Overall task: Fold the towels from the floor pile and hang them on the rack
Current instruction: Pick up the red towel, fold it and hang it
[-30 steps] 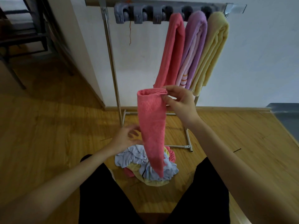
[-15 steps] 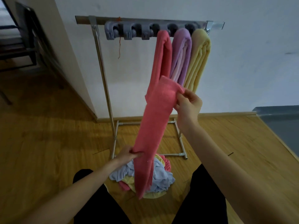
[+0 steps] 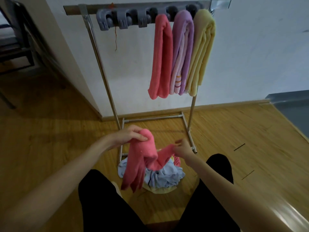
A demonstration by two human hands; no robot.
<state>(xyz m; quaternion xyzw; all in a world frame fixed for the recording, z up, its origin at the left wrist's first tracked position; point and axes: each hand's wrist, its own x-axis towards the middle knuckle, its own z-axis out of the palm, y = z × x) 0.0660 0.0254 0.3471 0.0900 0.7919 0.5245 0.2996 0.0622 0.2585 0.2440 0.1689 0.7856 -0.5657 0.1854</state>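
Towel (image 3: 142, 158) in pink hangs between both hands, low over the floor pile (image 3: 160, 178); the left hand (image 3: 128, 135) pinches its upper fold, fingers curled on the cloth, and the right hand (image 3: 182, 149) grips the other end, slightly lower and to the right; the long axis droops from the left grip, tails dangling beside the left knee; the rack (image 3: 102, 67) stands ahead and well above, its free grey clips (image 3: 123, 20) left of three hung towels, so the left hand seems nearer them.
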